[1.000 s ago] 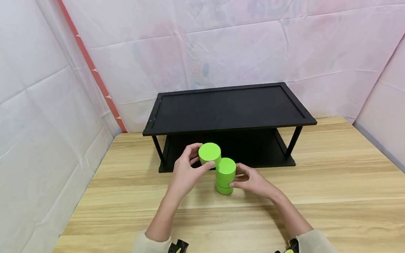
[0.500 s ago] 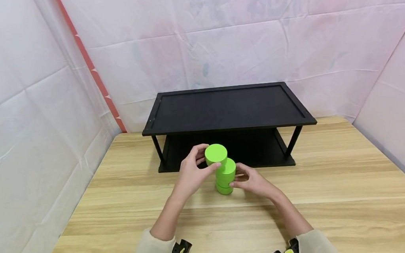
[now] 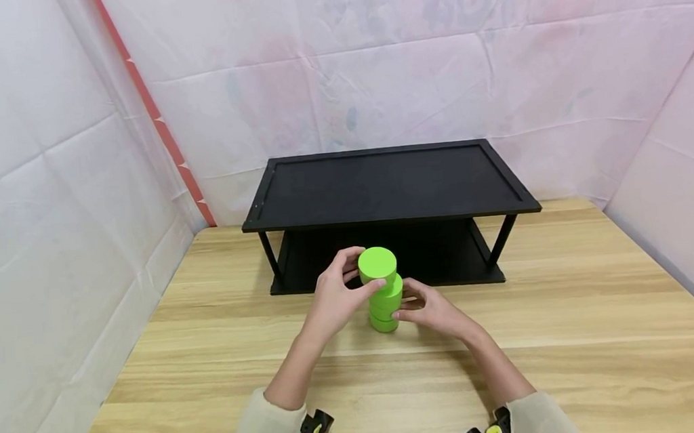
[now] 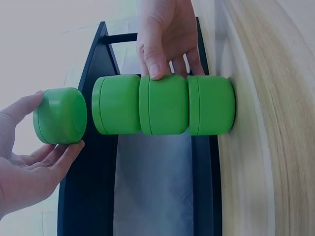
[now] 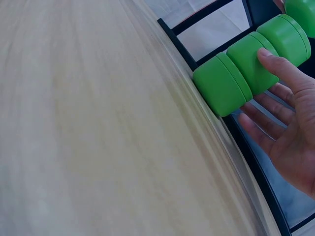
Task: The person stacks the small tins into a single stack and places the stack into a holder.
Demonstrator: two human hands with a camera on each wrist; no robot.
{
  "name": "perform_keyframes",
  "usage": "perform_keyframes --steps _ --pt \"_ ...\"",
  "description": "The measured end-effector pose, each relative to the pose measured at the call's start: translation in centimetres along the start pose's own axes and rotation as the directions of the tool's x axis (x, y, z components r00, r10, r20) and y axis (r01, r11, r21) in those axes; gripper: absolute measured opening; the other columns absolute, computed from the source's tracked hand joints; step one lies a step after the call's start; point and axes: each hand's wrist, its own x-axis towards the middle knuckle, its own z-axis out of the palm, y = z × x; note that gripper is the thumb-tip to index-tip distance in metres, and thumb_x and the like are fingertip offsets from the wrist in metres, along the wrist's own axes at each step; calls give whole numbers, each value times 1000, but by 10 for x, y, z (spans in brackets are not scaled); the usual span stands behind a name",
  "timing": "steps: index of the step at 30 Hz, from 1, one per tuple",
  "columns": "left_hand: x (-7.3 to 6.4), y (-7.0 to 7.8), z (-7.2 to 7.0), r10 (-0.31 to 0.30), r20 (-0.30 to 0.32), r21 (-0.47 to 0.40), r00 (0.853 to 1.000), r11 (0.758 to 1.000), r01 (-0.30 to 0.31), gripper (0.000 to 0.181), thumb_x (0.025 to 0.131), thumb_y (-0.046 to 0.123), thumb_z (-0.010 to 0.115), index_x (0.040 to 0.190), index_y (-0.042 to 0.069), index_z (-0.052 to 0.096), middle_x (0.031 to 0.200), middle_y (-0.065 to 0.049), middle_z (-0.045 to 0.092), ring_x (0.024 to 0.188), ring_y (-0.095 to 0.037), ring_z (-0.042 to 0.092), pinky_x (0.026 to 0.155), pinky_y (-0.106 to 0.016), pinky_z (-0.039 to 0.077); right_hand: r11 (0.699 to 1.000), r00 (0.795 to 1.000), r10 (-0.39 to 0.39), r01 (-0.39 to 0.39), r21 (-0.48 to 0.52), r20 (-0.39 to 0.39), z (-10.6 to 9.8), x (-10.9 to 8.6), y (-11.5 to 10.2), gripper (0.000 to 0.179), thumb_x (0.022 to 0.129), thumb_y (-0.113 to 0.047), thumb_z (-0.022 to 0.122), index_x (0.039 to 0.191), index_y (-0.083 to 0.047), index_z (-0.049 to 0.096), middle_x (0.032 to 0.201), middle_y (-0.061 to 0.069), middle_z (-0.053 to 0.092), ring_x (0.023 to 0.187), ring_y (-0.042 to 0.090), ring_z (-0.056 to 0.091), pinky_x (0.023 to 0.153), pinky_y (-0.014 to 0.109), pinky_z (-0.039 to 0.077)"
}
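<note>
My left hand [image 3: 336, 297] holds a small round green lidded jar [image 3: 377, 264] by its sides, between thumb and fingers. Below it, three matching jars stand stacked upright on the table: a bottom jar [image 4: 211, 105], a middle jar [image 4: 165, 108] and an upper jar [image 4: 117, 105]. In the left wrist view a narrow gap separates the held jar from the stack, and the two are nearly in line. My right hand [image 3: 431, 312] grips the stack from the right; its thumb lies on the middle jar, with the fingers round the far side, partly hidden.
Just behind the stack stands a black two-level rack [image 3: 387, 186] with a flat top and a lower shelf [image 3: 432, 254]. Everything sits on a wood-grain table [image 3: 589, 333]. White sheeting [image 3: 399, 97] hangs at the back and both sides.
My left hand has carried its jar to the right and slightly toward me, so it overlaps the stack more in the head view. The right hand and the stack have stayed put.
</note>
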Motion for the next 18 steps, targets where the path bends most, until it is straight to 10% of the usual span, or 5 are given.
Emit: perform_keyframes --steps 18 --pt "0 0 9 -4 23 8 1000 1000 4 57 77 22 76 125 8 49 118 -4 54 108 -16 53 89 -26 44 999 999 32 -32 4 11 -1 0 0 53 82 -20 72 126 -5 48 121 12 51 108 28 54 90 36 45"
